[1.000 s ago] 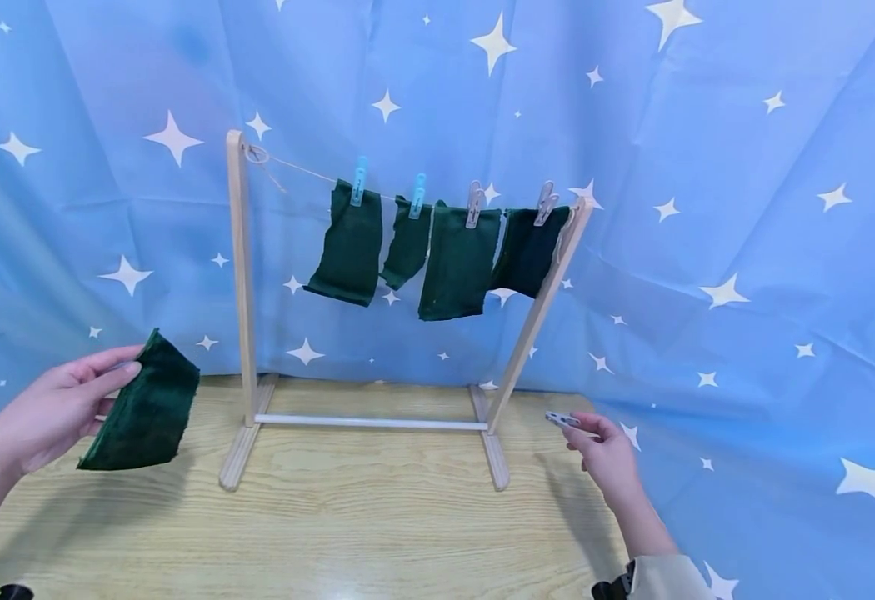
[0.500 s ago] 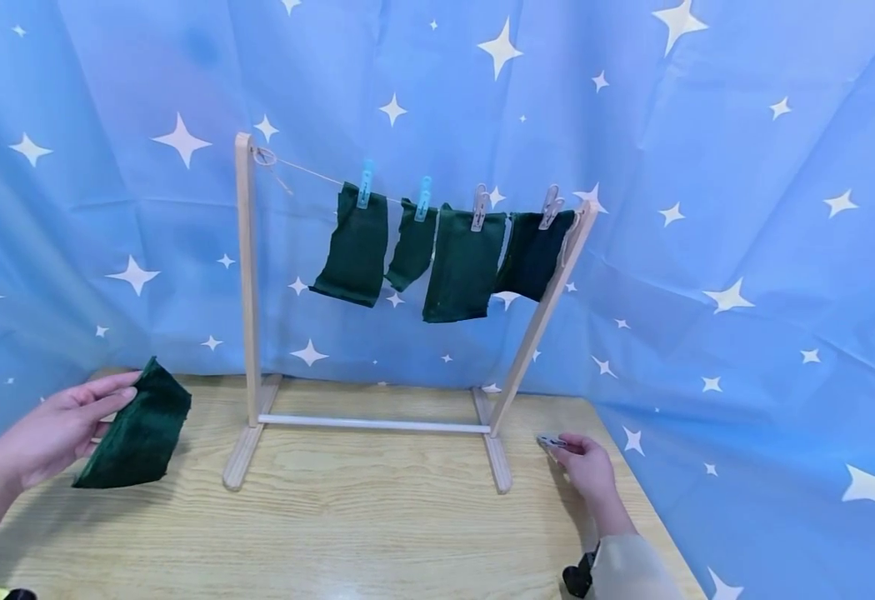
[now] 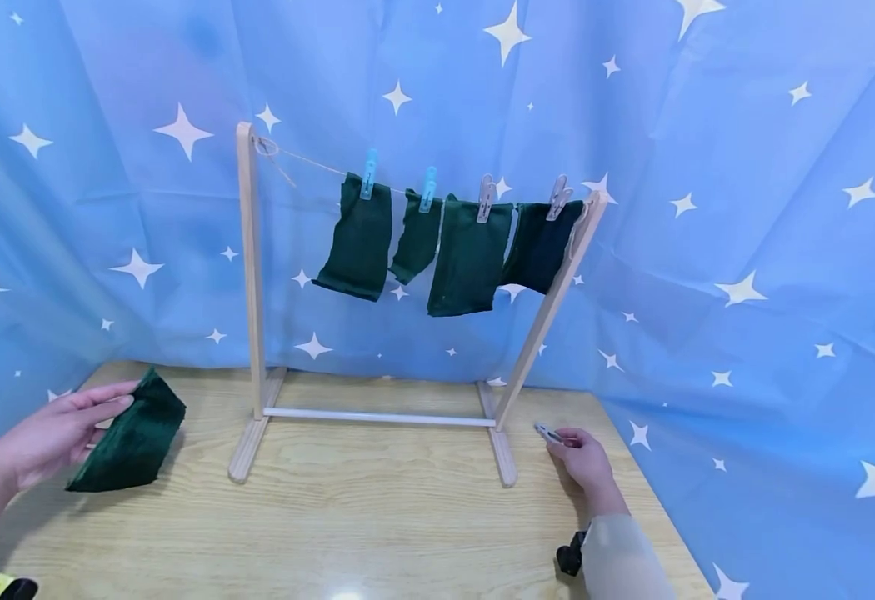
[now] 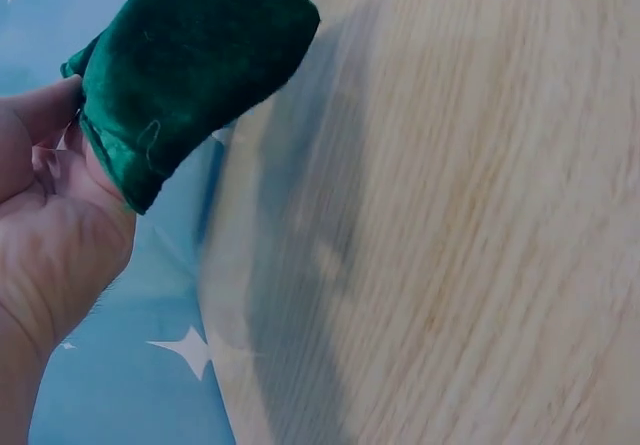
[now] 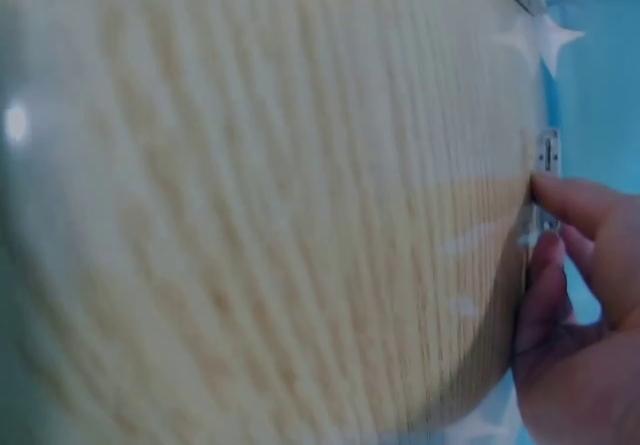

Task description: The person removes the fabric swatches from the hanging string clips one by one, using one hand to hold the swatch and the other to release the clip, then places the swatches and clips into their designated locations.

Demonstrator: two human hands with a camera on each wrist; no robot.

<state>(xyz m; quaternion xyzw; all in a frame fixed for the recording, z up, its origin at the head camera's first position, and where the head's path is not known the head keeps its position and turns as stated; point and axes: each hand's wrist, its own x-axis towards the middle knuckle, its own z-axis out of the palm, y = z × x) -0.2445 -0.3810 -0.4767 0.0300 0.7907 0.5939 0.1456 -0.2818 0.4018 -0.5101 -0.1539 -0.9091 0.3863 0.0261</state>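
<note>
At the left of the head view, my left hand (image 3: 51, 433) pinches a dark green velvety cloth (image 3: 132, 442) by its edge, thumb on top. The left wrist view shows the same cloth (image 4: 200, 55) hanging out over the table from the fingertips. Over the table's right side, my right hand (image 3: 587, 467) pinches a pale clothespin (image 3: 548, 433) between thumb and fingers. Between the hands stands a small wooden drying rack (image 3: 253, 275) with a string (image 3: 310, 162) across its top. Several green cloths (image 3: 472, 258) hang there, held by blue clothespins (image 3: 368, 173) and clear greyish ones (image 3: 486, 198).
A white bar (image 3: 385, 417) joins the rack's feet low over the wooden table (image 3: 377, 533). Behind and at the sides hangs a blue curtain (image 3: 707, 275) with white stars. Black straps (image 3: 571, 553) sit on both wrists.
My left hand has lowered a little with the cloth. My right hand has moved down and slightly left over the table, still pinching the clothespin. The hanging cloths stay as they were.
</note>
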